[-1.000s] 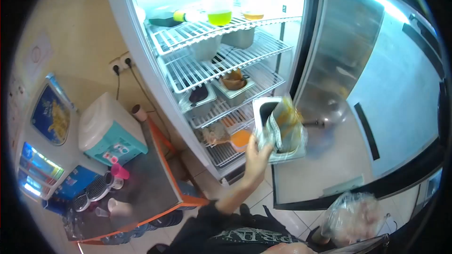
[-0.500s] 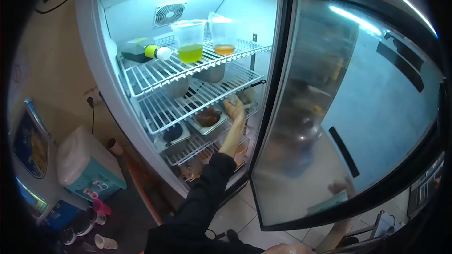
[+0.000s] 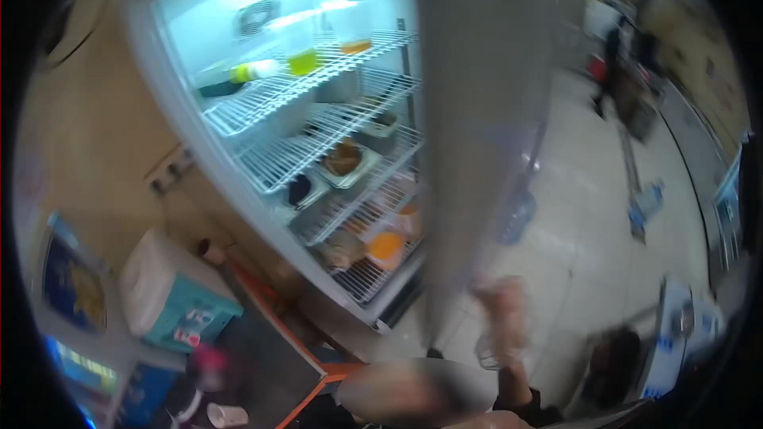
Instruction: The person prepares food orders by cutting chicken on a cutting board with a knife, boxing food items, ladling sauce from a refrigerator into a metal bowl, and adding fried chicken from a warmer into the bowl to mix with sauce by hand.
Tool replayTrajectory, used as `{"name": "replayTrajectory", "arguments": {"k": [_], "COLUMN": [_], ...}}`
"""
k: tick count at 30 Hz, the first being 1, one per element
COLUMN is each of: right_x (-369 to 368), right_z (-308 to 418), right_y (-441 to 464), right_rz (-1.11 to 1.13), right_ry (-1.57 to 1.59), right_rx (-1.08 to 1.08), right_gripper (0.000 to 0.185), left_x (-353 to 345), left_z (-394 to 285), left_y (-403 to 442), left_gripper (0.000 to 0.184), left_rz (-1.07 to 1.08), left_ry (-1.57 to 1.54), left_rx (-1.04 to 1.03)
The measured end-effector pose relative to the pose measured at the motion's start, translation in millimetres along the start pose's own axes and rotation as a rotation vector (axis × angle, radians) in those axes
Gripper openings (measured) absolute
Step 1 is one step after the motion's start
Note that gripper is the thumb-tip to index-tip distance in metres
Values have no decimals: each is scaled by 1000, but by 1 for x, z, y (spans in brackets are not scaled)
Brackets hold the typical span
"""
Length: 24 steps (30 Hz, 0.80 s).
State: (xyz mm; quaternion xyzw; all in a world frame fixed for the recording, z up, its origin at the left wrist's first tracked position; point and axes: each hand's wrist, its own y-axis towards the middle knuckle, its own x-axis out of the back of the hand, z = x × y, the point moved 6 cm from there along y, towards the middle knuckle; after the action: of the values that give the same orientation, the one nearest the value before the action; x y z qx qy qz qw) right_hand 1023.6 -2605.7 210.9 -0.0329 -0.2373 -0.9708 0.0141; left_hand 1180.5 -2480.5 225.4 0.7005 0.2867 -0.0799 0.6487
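Note:
My right hand (image 3: 502, 310) is raised at the lower middle, just right of the glass door's near edge. Its fingers are smeared by motion, so their grip is unclear. A blurred grey oval shape (image 3: 362, 389) lies at the bottom, with a skin-coloured smear across it; whether that is my left hand is not clear. Left of the door (image 3: 485, 111) stands the open, lit fridge (image 3: 171, 123). Its upper rack (image 3: 230, 117) holds a tub of yellow-green liquid (image 3: 303, 62), a tub of orange liquid (image 3: 355, 46) and a bottle lying on its side (image 3: 253, 71).
Lower racks carry metal pans with dark and brown food (image 3: 343, 159), plus an orange-topped container (image 3: 386, 249). A teal-and-white cooler box (image 3: 191, 302) and pink cup (image 3: 209, 367) are at left. Far right, a person (image 3: 610, 59) stands beyond the tiled floor (image 3: 572, 214).
The arm that was reaching into the fridge is out of it. The door appears nearly edge-on now, and the view has swung right. My right hand shows beside the door instead of through its glass.

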Motion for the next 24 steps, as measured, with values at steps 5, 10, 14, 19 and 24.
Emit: {"name": "replayTrajectory", "arguments": {"k": [5,10,14,19,24], "right_x": [40,281,531,820,840], "right_z": [-4,-110,-115,-184,-201], "right_y": [-48,-172,-273,-345,-345], "right_rz": [-86,-845,-1780,-1718,-1989], "right_ry": [359,-3,396,-835,-122], "right_rx": [-449,-560,-404,-530,-422], "right_gripper": [27,29,17,20,30], "left_x": [7,-71,-157,-253,-313], "left_z": [38,94,87,62,39], "left_y": [-20,-125,-220,-316,-362], "left_gripper": [40,41,42,44,45], "left_rz": [27,432,781,1083,1297], "left_ry": [97,112,117,124,119], "left_rx": [386,1125,1401,1572,1612]}}
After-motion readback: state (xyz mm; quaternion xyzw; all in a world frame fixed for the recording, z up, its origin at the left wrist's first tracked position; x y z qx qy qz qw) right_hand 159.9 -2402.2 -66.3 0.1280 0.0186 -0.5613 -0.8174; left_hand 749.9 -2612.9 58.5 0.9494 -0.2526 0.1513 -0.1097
